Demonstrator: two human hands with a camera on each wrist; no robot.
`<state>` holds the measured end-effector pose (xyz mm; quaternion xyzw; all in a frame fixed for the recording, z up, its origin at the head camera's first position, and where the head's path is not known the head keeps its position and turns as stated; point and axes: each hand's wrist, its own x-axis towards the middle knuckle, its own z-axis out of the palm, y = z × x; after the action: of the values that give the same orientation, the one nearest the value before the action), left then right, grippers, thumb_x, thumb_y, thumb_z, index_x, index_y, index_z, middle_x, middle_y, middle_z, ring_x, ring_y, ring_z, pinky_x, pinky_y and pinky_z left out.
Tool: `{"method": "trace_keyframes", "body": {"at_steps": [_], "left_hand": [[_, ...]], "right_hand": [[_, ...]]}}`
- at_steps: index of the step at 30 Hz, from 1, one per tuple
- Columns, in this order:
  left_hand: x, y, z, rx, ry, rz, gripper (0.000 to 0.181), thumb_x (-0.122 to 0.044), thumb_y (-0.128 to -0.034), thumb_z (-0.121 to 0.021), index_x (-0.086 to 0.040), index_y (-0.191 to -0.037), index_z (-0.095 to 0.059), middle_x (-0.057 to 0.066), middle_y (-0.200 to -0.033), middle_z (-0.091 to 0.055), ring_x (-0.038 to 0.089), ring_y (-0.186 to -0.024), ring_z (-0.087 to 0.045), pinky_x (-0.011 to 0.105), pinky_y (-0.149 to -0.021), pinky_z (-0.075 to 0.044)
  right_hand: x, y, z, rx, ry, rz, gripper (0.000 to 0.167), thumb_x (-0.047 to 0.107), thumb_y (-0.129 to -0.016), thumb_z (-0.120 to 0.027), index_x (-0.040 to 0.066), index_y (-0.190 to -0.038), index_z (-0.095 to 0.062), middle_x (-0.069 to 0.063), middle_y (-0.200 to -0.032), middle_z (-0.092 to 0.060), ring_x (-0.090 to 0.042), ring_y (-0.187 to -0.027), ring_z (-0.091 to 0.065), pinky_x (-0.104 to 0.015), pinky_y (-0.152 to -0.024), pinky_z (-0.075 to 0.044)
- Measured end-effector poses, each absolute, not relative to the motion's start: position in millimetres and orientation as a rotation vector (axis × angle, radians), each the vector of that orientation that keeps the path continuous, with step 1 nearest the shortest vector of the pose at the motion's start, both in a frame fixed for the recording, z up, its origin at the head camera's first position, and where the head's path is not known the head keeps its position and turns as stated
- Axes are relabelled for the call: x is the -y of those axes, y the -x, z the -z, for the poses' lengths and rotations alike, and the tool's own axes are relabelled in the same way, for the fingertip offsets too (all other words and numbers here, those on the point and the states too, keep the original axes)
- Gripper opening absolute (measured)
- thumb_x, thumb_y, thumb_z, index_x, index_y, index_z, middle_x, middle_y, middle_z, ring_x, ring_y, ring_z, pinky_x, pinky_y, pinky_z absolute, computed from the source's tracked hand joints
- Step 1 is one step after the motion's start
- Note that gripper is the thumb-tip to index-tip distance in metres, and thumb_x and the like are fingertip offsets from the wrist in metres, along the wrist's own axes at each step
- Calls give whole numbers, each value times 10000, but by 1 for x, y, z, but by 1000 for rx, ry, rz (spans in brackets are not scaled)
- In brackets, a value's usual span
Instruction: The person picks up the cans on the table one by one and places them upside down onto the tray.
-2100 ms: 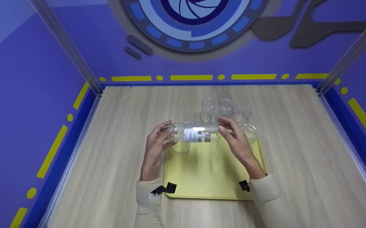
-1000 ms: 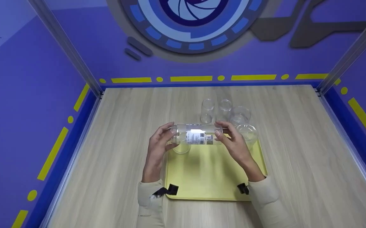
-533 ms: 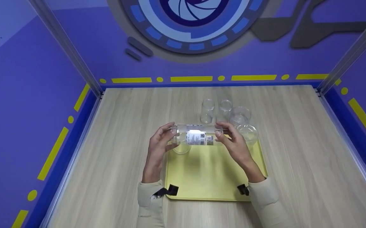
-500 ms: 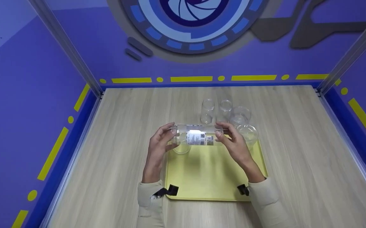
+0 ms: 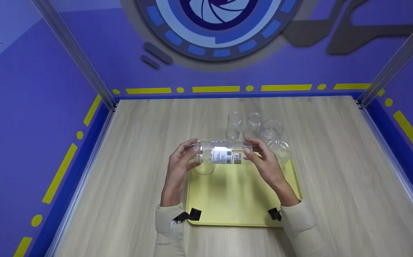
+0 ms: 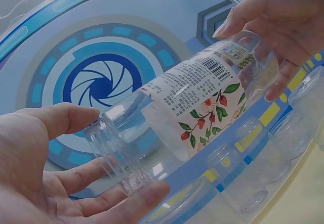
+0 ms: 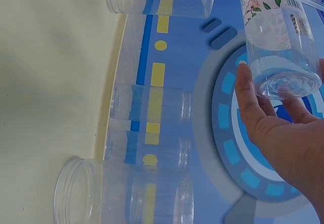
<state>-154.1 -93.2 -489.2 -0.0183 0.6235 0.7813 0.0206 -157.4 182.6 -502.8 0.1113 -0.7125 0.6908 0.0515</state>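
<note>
A clear plastic jar point(image 5: 206, 152) lies sideways in the air between both hands, above the back part of a yellow tray point(image 5: 235, 200). Its threaded, uncapped mouth faces left. A white label point(image 6: 200, 95) with a barcode, small print and red flowers wraps its middle. My left hand point(image 5: 177, 166) grips the mouth end, thumb on the near side and fingers around the rim. My right hand point(image 5: 268, 166) holds the base end between thumb and fingers. In the right wrist view, the right fingers point(image 7: 248, 90) lie around the round base.
Another clear jar point(image 5: 205, 169) stands at the tray's back left corner, partly behind the held one. Several more clear jars stand at the back right, including a wide one point(image 5: 280, 151) at the tray corner and a slim one point(image 5: 234, 125) on the wooden table point(image 5: 138, 150). Blue walls enclose the table.
Since two seconds ago the jar and both hands have shifted slightly right and nearer the body, and the right hand overlaps the base more. Over the last half second almost nothing has moved.
</note>
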Motion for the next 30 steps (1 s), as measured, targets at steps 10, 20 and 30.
{"method": "trace_keyframes", "body": {"at_steps": [10,20,30], "left_hand": [[93,155,488,-1968,41,-2391,453,-213,-1031,-688,-13,-1432,-616,127,-1321,-671,274,-1152,-651,415,-900,-586],[95,155,485,-1979,32,-2403,428,-200,-1034,-682,-9,-1414,-631,137,-1315,-679,293,-1148,-658,425,-898,-584],[100,153,485,-2003,118,-2442,417,-208,-1038,-676,-1,-1399,-646,167,-1357,-675,313,-1192,-656,411,-888,-601]], "right_hand": [[-186,157,501,2181,-309,-2095,381,16,-1027,-660,-88,-1386,-584,-205,-1306,-643,-232,-1131,-650,-470,-929,-592],[-189,157,500,2181,-308,-2095,359,12,-1037,-646,-88,-1377,-587,-286,-1329,-623,-204,-1140,-649,-322,-895,-596],[-193,155,498,2186,-272,-2104,378,41,-1049,-628,-115,-1386,-563,-257,-1326,-634,-203,-1138,-649,-338,-917,-589]]}}
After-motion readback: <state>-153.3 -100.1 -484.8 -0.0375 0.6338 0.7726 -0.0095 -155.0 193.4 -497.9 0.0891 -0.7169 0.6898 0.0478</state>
